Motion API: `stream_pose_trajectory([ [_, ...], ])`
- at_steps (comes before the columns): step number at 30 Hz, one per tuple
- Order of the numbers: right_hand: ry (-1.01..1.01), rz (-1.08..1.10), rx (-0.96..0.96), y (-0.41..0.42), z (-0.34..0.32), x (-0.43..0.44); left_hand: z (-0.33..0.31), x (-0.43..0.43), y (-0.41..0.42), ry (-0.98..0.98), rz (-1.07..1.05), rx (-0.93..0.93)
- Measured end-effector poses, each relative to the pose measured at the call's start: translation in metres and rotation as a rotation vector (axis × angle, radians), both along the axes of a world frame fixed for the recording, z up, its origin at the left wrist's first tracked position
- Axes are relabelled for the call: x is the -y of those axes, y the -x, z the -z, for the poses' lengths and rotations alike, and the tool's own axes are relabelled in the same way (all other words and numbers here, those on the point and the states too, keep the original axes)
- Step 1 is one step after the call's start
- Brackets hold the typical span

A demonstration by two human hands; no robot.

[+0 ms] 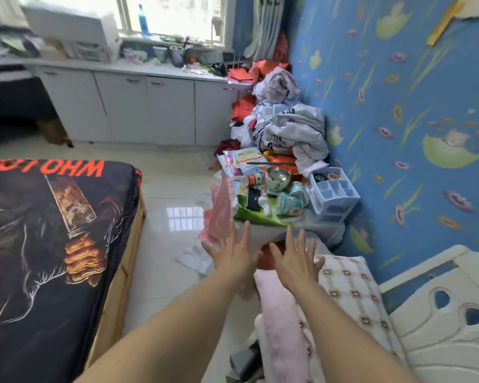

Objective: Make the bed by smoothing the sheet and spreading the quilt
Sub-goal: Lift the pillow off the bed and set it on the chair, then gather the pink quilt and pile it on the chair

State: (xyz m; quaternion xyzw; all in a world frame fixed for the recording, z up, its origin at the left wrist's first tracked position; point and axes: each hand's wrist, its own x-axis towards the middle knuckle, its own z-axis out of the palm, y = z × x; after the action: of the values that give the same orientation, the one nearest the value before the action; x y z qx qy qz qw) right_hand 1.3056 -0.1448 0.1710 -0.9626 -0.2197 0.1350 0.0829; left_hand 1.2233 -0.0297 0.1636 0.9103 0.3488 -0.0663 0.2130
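Quilt [351, 291] unfetched: our left hand [233, 255] and right hand [296, 262] reach, splayed and empty; we judge gripping it next.

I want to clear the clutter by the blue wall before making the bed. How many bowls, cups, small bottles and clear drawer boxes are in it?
bowl: 1
cups: 2
small bottle: 1
clear drawer box: 1
Total: 5

On my feed I see 2 bare forearms; L hand [234, 255] & R hand [296, 262] bare too, wrists uncovered, bare arm right to btm frame edge
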Motion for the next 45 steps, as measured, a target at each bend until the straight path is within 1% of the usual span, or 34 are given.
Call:
stream_pose_trajectory([
  [3,-0.013,-0.093,0.02,0.037,-0.018,-0.049,-0.019,-0.044,0.044,-0.023,-0.066,0.025],
  [4,-0.017,-0.146,0.02,0.058,-0.024,-0.075,-0.024,-0.065,0.07,-0.022,-0.11,0.026],
  [7,-0.056,-0.217,0.006,0.101,-0.036,-0.127,-0.037,-0.107,0.119,-0.072,-0.194,-0.016],
  [9,-0.096,-0.296,0.022,0.141,-0.04,-0.169,-0.04,-0.139,0.166,-0.092,-0.283,-0.013],
  [12,-0.125,-0.381,0.019,0.193,-0.044,-0.221,-0.049,-0.181,0.225,-0.072,-0.389,-0.01],
  [14,-0.126,-0.48,-0.002,0.245,-0.044,-0.266,-0.051,-0.215,0.285,-0.079,-0.49,-0.008],
  [15,-0.13,-0.506,-0.001,0.258,-0.045,-0.278,-0.053,-0.224,0.301,-0.078,-0.517,-0.01],
  [20,-0.136,-0.704,-0.001,0.382,-0.042,-0.357,-0.053,-0.278,0.431,-0.08,-0.712,-0.028],
  [24,-0.15,-0.855,-0.018,0.469,-0.037,-0.404,-0.049,-0.302,0.526,-0.063,-0.863,-0.035],
  [30,-0.13,-1.122,0.035,0.569,-0.036,-0.454,-0.039,-0.319,0.654,-0.035,-1.114,-0.08],
  [36,-0.145,-1.429,0.073,0.661,-0.027,-0.516,-0.023,-0.305,0.787,-0.006,-1.482,-0.136],
  [41,-0.016,-1.626,0.055,0.722,-0.013,-0.585,-0.01,-0.307,0.849,0.098,-1.67,-0.163],
  [45,0.085,-1.761,0.111,0.75,0.013,-0.626,0.017,-0.328,0.868,0.154,-1.674,-0.246],
])
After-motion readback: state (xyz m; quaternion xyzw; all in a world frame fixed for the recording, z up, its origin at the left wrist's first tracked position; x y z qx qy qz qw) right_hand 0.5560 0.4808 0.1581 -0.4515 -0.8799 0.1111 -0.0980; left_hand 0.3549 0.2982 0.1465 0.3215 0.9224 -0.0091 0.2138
